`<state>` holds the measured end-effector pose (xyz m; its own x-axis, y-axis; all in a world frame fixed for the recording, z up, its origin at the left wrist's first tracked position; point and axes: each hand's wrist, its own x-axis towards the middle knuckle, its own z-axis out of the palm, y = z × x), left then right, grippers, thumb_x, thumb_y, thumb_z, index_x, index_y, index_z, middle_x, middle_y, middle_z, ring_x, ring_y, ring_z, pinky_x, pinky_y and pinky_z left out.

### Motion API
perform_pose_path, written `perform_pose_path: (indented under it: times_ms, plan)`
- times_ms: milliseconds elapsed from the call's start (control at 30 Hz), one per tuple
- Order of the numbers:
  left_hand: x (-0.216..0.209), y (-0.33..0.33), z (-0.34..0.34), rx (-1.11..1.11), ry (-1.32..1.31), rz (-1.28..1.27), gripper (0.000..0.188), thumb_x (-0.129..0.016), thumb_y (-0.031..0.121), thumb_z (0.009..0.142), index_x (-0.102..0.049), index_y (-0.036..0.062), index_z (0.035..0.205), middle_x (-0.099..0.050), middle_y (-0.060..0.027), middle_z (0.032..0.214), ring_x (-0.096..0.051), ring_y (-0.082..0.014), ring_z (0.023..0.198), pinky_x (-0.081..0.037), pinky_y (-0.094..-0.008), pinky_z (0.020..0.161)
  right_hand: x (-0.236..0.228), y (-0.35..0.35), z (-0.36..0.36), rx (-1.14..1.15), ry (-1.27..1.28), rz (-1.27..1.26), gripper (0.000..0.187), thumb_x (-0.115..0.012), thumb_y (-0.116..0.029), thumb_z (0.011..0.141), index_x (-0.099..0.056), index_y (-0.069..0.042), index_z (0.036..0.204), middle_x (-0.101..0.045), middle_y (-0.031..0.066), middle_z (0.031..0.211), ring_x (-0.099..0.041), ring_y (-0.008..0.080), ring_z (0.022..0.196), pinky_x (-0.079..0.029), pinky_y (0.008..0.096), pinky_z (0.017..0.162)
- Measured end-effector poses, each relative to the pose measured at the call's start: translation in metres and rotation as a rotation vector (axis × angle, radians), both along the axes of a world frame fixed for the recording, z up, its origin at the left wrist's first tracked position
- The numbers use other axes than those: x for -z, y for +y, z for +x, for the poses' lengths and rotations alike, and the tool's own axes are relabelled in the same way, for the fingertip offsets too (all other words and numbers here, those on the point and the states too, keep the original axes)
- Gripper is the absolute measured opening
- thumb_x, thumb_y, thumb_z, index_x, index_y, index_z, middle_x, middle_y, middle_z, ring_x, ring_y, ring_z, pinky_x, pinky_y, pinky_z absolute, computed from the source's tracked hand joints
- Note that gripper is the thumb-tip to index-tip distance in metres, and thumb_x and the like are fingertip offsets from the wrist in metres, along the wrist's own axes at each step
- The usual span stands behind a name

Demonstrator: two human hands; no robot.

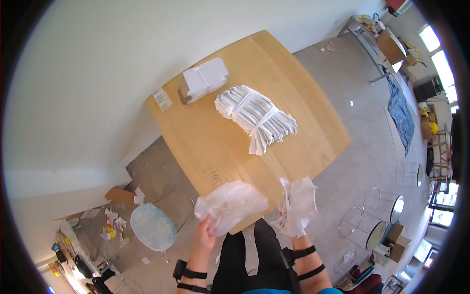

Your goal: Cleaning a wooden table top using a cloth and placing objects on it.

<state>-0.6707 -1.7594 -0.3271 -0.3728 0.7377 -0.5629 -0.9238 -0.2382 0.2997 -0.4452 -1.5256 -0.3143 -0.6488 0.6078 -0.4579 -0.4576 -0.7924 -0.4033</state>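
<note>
My left hand (205,227) grips a clear, crumpled plastic bag (232,203) by its lower left side, over the table's near edge. In my right hand (298,240) is a crumpled white sheet (301,201), paper or thin cloth; I cannot tell which. The sheet covers most of that hand's fingers. Farther off, on the wooden table (274,63), lies a thick bundle of white cloth pieces (257,115), bound with white bands. Beyond it on the left sits a stack of white sheets or cards (205,80), with brown card at one end.
A small printed label (162,99) lies at the table's left edge, beside the wall. On the floor stand a pale blue oval top (153,227) at left and wire-framed round tables (377,234) at right. A metal workbench (364,46) holds boxes at far right.
</note>
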Motion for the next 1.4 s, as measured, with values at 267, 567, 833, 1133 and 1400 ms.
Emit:
perform_pose_path:
  times_ms: [267, 567, 833, 1133, 1400]
  plan:
    - [-0.024, 0.021, -0.01, 0.032, -0.116, -0.404, 0.039, -0.051, 0.025, 0.093, -0.047, 0.0057, 0.127, -0.055, -0.0089, 0.123, -0.055, -0.024, 0.109, -0.045, -0.037, 0.092, 0.062, -0.02, -0.055, -0.265, -0.977, 0.518, 0.044, -0.062, -0.023, 0.085, -0.047, -0.004, 0.122, -0.054, 0.0078, 0.113, -0.053, 0.0231, 0.105, -0.044, 0.0329, 0.083]
    - [-0.035, 0.018, -0.033, 0.138, 0.229, -0.544, 0.044, -0.056, 0.018, 0.09, -0.043, 0.0037, 0.129, -0.054, -0.006, 0.121, -0.054, -0.0202, 0.109, -0.046, -0.035, 0.092, 0.049, -0.028, -0.06, -0.318, -1.467, 1.395, 0.07, -0.068, -0.009, 0.077, -0.033, -0.006, 0.137, -0.021, 0.0231, 0.146, -0.023, 0.0407, 0.134, -0.022, 0.0531, 0.107]
    - [-0.025, 0.044, -0.032, 0.769, 0.721, -0.696, 0.035, -0.063, 0.028, 0.087, -0.057, 0.0023, 0.11, -0.059, -0.0009, 0.095, -0.051, -0.0063, 0.083, -0.043, -0.0244, 0.072, -0.005, -0.062, -0.079, -0.566, -0.858, 1.598, 0.097, -0.078, -0.011, 0.06, -0.023, -0.009, 0.14, -0.017, 0.0234, 0.147, -0.016, 0.042, 0.137, -0.012, 0.0601, 0.108]
    - [-0.077, 0.01, -0.041, 0.886, 1.269, -0.586, 0.051, -0.054, 0.03, 0.092, -0.04, 0.0025, 0.133, -0.053, -0.0142, 0.123, -0.049, -0.0249, 0.117, -0.039, -0.0359, 0.096, 0.027, -0.055, -0.081, -0.604, -1.008, 1.191, 0.052, -0.064, 0.003, 0.065, -0.052, -0.001, 0.115, -0.056, 0.0205, 0.108, -0.055, 0.0407, 0.096, -0.045, 0.0425, 0.082]
    - [-0.171, -0.31, -0.177, 2.535, 0.609, -0.809, 0.055, -0.055, 0.044, 0.086, -0.05, 0.0065, 0.126, -0.05, -0.0179, 0.128, -0.05, -0.0369, 0.114, -0.042, -0.0452, 0.093, 0.0, -0.023, -0.095, -0.171, -1.318, 1.081, 0.037, -0.062, 0.001, 0.068, -0.056, 0.002, 0.104, -0.057, 0.0189, 0.106, -0.053, 0.0402, 0.099, -0.044, 0.0425, 0.084]
